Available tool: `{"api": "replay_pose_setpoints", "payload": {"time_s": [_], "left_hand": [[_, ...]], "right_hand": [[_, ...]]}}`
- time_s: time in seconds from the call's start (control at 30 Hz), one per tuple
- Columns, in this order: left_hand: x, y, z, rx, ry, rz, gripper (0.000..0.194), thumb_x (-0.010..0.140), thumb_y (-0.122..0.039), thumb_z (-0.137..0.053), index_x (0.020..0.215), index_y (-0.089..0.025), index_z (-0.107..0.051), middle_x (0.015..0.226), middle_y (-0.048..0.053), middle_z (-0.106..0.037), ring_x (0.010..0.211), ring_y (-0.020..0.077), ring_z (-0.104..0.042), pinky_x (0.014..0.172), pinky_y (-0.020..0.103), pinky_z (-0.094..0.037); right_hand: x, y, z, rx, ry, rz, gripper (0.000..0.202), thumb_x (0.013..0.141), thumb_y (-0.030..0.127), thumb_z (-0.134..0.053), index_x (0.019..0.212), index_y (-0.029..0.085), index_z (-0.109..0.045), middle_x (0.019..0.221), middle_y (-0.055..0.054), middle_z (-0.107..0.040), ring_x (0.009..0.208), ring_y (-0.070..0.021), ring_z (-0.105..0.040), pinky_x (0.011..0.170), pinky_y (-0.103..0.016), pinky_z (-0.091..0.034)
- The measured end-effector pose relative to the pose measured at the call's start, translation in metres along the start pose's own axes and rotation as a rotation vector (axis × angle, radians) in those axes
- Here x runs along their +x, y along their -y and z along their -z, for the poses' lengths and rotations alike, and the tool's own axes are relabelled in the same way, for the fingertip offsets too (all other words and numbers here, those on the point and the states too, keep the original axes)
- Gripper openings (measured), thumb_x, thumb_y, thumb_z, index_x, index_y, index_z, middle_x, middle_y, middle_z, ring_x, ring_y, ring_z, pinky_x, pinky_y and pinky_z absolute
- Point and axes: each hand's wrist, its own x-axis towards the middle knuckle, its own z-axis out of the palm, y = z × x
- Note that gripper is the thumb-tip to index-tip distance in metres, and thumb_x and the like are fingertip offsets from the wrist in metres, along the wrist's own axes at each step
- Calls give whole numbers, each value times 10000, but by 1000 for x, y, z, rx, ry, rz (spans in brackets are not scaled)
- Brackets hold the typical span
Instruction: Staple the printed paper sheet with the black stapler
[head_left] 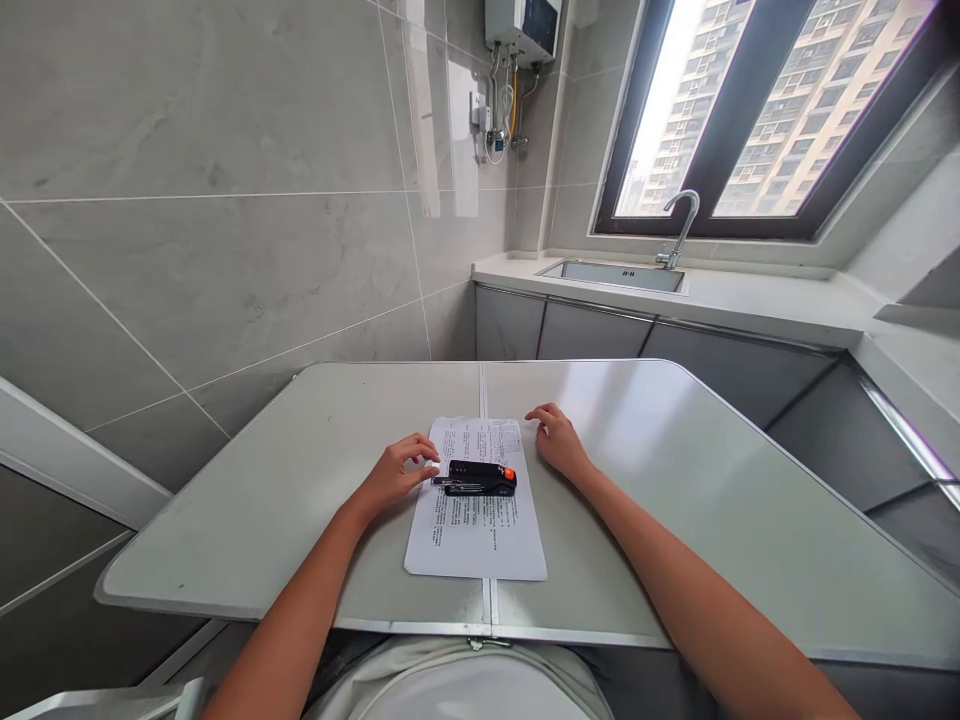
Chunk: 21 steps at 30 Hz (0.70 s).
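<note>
A printed sheet of paper (480, 550) lies flat on the table; I cannot tell whether there is more than one sheet. On it rests a black stapler (480, 480) with an orange-red patch at its right end. My left hand (396, 470) is at the stapler's left end, fingers bent and apart from the thumb. The thumb tip is close to the stapler's tip; whether they touch is unclear. Just right of the paper's upper right corner, my right hand (555, 436) rests on the table with loosely curled fingers, the index stretched out, holding nothing.
The pale folding table (247, 530) has a metal seam down its middle and angled corners. Behind it stands a counter (772, 290) with a sink (615, 275) and a faucet (682, 225). A water heater (523, 28) hangs on the tiled wall beside the window.
</note>
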Motion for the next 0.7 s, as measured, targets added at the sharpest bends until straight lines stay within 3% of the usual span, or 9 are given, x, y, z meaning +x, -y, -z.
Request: {"api": "replay_pose_setpoints", "payload": {"time_s": [0.2, 0.7], "left_hand": [[-3, -3, -5, 14, 189, 6, 151, 897, -362, -715, 917, -214, -738, 1093, 68, -683, 917, 186, -629, 807, 316, -509], [-1, -5, -9, 0, 144, 39, 177, 929, -373, -668, 928, -210, -739, 1066, 72, -681, 803, 170, -577, 743, 304, -482]], "right_hand": [[-6, 9, -9, 29, 79, 48, 401, 841, 64, -403, 1044, 217, -713, 1141, -81, -600, 987, -208, -620, 884, -360, -502], [-5, 11, -7, 31, 105, -14, 388, 841, 65, -408, 995, 209, -733, 1101, -84, -609, 942, -205, -616, 852, -351, -502]]}}
